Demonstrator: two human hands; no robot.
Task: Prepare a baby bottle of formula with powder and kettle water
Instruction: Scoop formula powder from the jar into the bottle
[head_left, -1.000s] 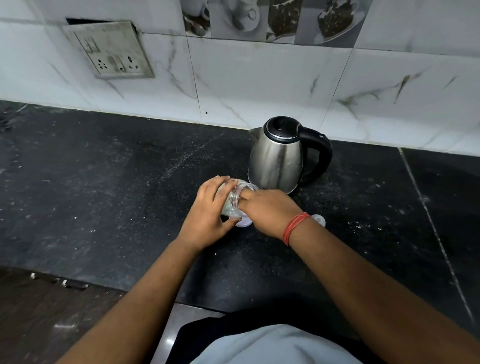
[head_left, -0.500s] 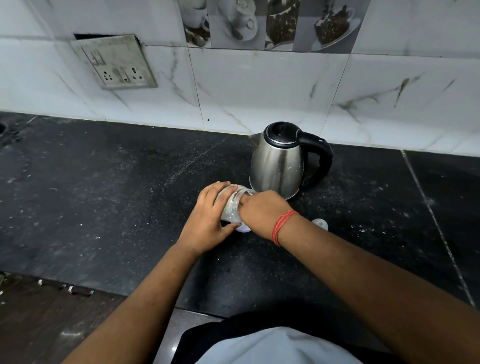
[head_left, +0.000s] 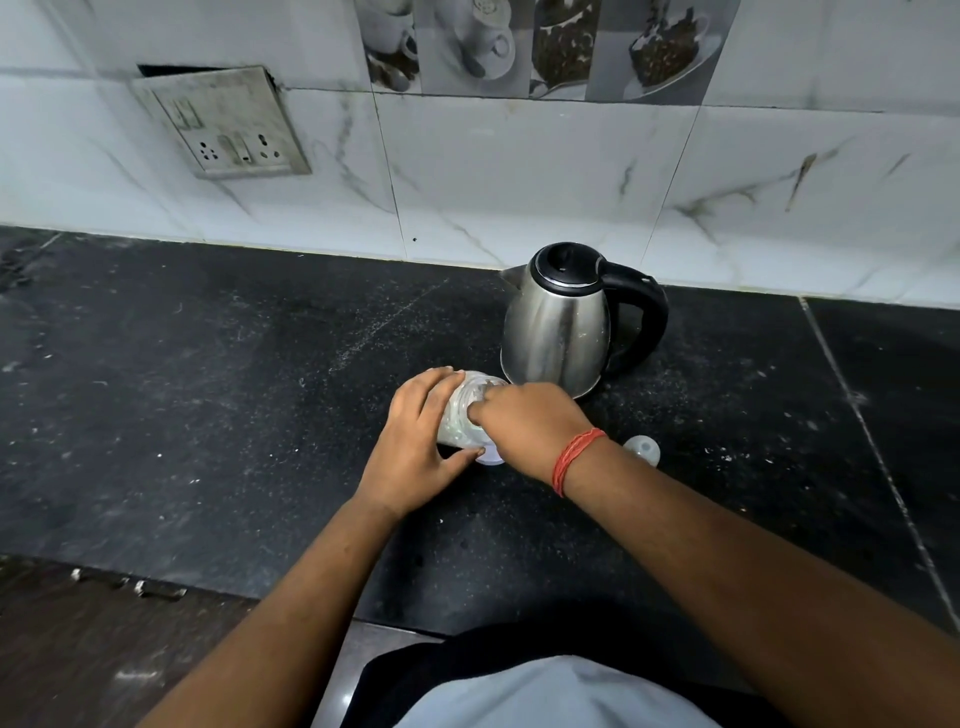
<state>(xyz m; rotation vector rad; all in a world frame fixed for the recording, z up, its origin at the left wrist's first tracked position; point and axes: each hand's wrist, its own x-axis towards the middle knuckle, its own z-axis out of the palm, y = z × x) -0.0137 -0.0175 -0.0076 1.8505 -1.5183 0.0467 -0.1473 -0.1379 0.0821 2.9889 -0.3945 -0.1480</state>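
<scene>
Far to the left of my hands and up on the tiled wall, a socket plate (head_left: 221, 122) hung slightly crooked above the dark stone worktop (head_left: 208, 389). My left hand (head_left: 415, 441) was wrapped around the side of the clear baby bottle (head_left: 462, 415), fingers over the top and thumb underneath, gripping it. The bottle sat tilted on the worktop between both hands, its open mouth pointing away from me toward the kettle. My right hand (head_left: 530, 426) was bunched at the bottle's mouth, fingertips pinched together there; I could not tell what, if anything, they held. A red thread band (head_left: 574, 460) circled that wrist. A small pale disc (head_left: 491, 456) peeked out just beneath my hands, touching the worktop.

Just beyond my right hand stood the steel kettle (head_left: 558, 332), lid shut, black handle facing right. To the right of that hand, near the wrist, lay a small translucent cap (head_left: 642, 448).

I judged the bottle to be light, rigid and smooth, likely to slip or tip while empty, so best held around its middle. The kettle would be heavier and possibly hot; its handle was the place to take it.
</scene>
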